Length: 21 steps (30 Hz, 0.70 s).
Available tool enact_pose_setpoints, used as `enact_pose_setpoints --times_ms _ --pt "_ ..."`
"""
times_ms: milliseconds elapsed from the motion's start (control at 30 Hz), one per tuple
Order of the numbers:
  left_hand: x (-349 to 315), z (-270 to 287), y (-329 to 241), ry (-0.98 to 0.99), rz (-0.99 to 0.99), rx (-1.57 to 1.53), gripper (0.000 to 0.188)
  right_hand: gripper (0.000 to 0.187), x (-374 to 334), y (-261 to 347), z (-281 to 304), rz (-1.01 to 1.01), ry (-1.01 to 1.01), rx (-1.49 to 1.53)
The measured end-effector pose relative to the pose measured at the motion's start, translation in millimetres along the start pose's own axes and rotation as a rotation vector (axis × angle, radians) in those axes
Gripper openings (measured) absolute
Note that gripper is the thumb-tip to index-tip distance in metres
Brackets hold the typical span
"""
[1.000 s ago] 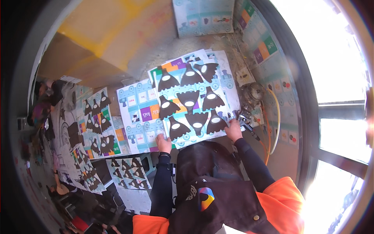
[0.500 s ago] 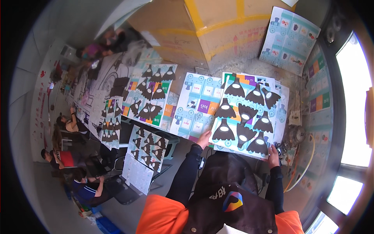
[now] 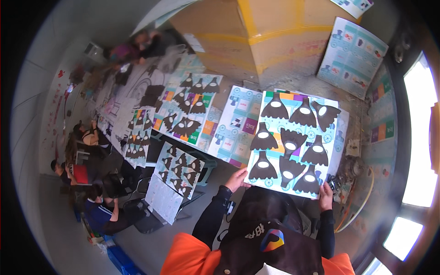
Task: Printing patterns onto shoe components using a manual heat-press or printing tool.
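Head view: my left hand [image 3: 237, 179] and right hand [image 3: 326, 197] are closed on the board [image 3: 311, 131], gripping its lower left and lower right corners. Dark pieces [image 3: 276, 113] with white ovals cover it. It overlaps another sheet [image 3: 233, 143], near the carton [image 3: 215, 55].

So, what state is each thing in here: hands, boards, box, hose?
Left hand: closed on the near left corner of the held board.
Right hand: closed on its near right corner.
Held board: face up, bearing dark pieces.
Dark pieces: spread out in rough rows.
Propped board: standing, slanted.
Cardboard box: taped; whether shut, can't tell.
Yellow hose: curved.
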<state>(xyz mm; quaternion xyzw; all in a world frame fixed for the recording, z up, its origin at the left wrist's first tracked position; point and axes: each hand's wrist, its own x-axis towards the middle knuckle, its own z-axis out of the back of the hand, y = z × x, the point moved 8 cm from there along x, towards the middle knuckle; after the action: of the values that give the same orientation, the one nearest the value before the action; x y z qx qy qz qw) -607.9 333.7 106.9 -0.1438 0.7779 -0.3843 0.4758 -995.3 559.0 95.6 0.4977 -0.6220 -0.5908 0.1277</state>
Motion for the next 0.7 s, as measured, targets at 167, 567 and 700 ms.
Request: enact_pose_setpoints --times_ms 167,567,700 --pt "-49.8 15.1 -3.4 0.161 0.056 -0.515 0.045 0.031 2.8 17.2 -33.3 0.021 0.057 -0.010" --pt "-96.7 -49.6 -13.5 0.422 -0.191 -0.227 0.060 0.030 16.3 48.3 -212.7 -0.086 0.310 -0.201" --pt "-106.8 -14.0 -28.2 0.090 -0.333 -0.318 0.036 0.034 35.0 18.2 -261.5 -0.031 0.363 -0.366"
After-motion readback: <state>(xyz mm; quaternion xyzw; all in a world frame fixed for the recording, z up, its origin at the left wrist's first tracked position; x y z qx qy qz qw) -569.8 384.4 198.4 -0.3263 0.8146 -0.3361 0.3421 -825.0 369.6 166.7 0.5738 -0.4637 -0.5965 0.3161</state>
